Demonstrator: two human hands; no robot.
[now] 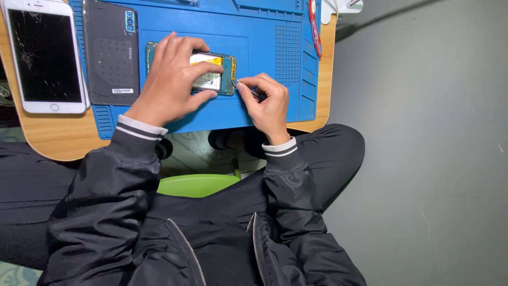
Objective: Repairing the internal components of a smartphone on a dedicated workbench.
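An opened phone (219,74) with its battery and a yellow strip showing lies on the blue work mat (264,47). My left hand (172,79) rests over it, fingers and thumb pinning it to the mat. My right hand (267,100) pinches a thin metal tool (242,86), likely tweezers, whose tip touches the phone's right edge. The left half of the phone is hidden under my left hand.
A dark grey phone back cover (111,50) lies on the mat's left part. A white phone with a cracked screen (45,55) sits on the wooden table (53,140). A red-handled tool (315,26) lies at the mat's right edge. Grey floor (423,132) is to the right.
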